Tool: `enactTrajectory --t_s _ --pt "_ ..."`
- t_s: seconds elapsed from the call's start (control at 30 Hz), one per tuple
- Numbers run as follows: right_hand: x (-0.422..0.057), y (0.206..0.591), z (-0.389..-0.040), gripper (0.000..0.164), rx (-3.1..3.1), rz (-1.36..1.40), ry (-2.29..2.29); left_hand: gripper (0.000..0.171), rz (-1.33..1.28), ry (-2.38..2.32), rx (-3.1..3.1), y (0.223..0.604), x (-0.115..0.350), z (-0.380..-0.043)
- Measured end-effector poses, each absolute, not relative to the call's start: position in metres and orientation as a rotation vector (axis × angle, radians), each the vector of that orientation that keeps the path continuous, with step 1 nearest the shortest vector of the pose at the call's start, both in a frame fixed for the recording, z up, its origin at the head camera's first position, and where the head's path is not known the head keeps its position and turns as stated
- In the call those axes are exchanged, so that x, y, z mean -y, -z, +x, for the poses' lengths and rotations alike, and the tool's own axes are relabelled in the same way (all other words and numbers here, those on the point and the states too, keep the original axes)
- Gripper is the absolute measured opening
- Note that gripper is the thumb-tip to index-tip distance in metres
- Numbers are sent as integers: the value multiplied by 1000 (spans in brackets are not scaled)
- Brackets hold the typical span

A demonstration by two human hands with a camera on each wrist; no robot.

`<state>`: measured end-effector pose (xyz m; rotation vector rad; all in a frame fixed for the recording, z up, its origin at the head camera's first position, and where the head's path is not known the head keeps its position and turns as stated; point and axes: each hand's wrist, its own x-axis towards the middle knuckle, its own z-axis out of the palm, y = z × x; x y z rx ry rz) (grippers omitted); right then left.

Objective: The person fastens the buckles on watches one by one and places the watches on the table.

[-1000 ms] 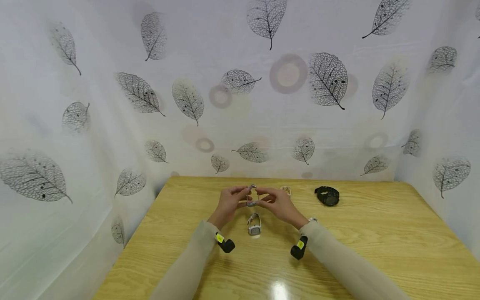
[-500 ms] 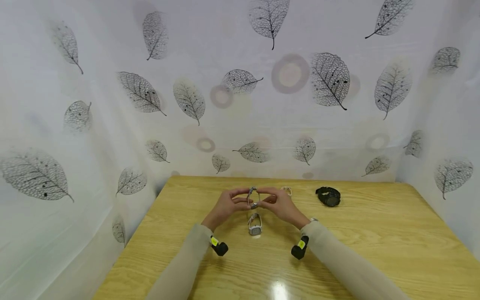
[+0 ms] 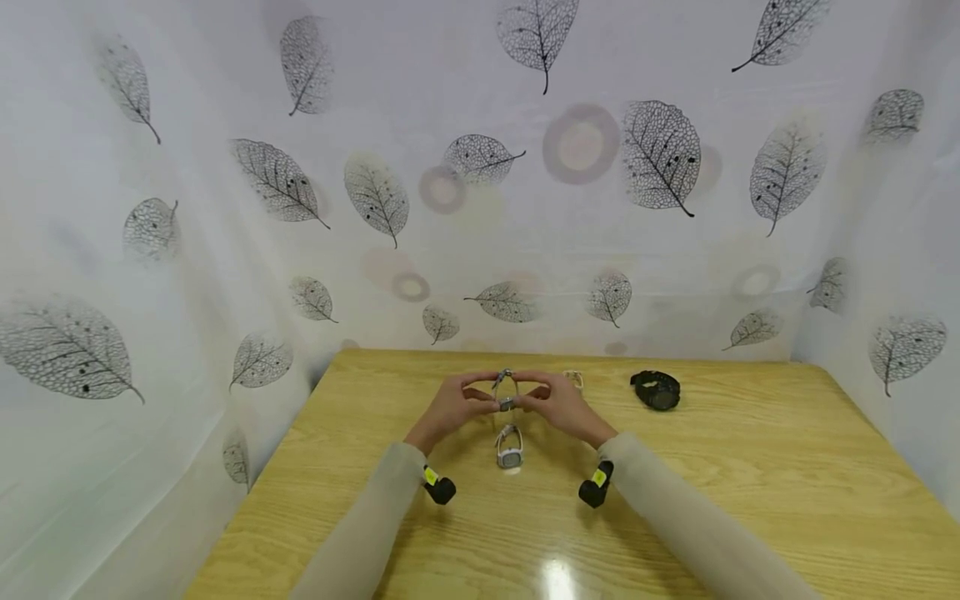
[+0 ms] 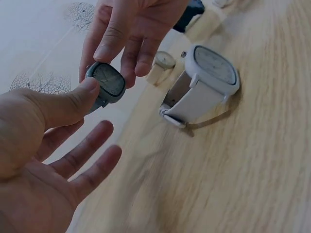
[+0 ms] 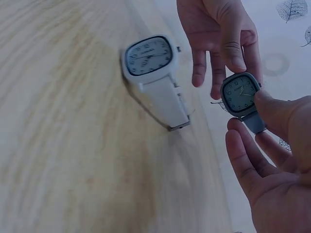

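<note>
Between both hands a grey-blue wristwatch [image 5: 239,92] is held up above the table, its strap closed in a loop. My left hand [image 3: 450,407] pinches one side of its case with thumb and fingers, the other fingers spread. From the opposite side my right hand [image 3: 561,406] pinches the case likewise. The dial [image 4: 108,81] faces back toward the wrists, with the strap loop behind it. Just nearer than the hands, a white wristwatch [image 3: 510,457] with a squarish face stands on the table, its strap buckled into a loop.
A black wristwatch [image 3: 657,391] lies at the back right of the wooden table [image 3: 750,467]. Another pale wristwatch [image 4: 164,60] sits behind the right hand. Leaf-printed white sheeting [image 3: 555,242] hangs along the back and sides.
Both hands keep hold of the grey-blue wristwatch. Its dial has turned and risen slightly, and the left forearm has shifted a little to the left.
</note>
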<state>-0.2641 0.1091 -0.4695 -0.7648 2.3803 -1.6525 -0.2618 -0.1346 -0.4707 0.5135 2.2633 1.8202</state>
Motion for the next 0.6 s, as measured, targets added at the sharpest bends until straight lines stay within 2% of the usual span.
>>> enactTrajectory --t_s 0.6 --pt "-92 463 -298 46 -2262 -608 1618 47 505 -1524 -2509 469 145 -288"
